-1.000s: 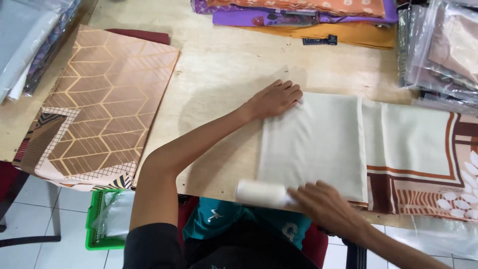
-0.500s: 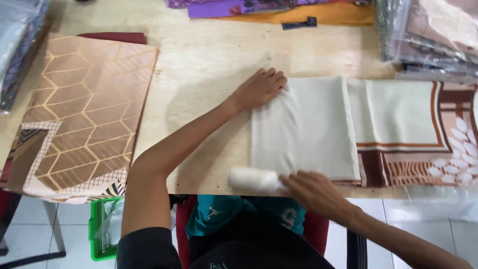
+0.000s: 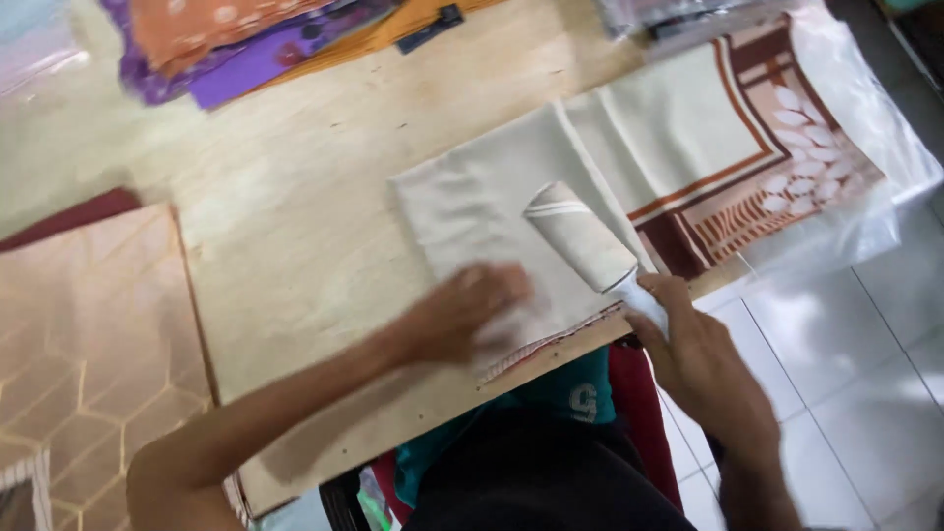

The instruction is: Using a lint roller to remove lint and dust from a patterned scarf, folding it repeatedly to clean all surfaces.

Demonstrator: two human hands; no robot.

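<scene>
right hand (image 3: 700,356) gripped lint roller (image 3: 580,238) on the folded cream cloth (image 3: 482,211) at table edge (image 3: 295,246), left hand (image 3: 462,313) flat, fingers spread; roller could drag and bunch cloth if left palm slipped.

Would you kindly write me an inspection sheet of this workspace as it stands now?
Surface: pale plywood table, bare in the middle.
Job's things: folded cream cloth with a brown patterned border at its right; white lint roller lying on it.
Clutter: orange and purple fabrics at the far edge; tan hexagon-patterned cloth at left; clear plastic wrap at right.
Grippers: left hand pressed flat on the cloth, blurred; right hand grips the roller's handle.
Cables: nothing seen.
Surroundings: white tiled floor; the person's lap below the table edge.
</scene>
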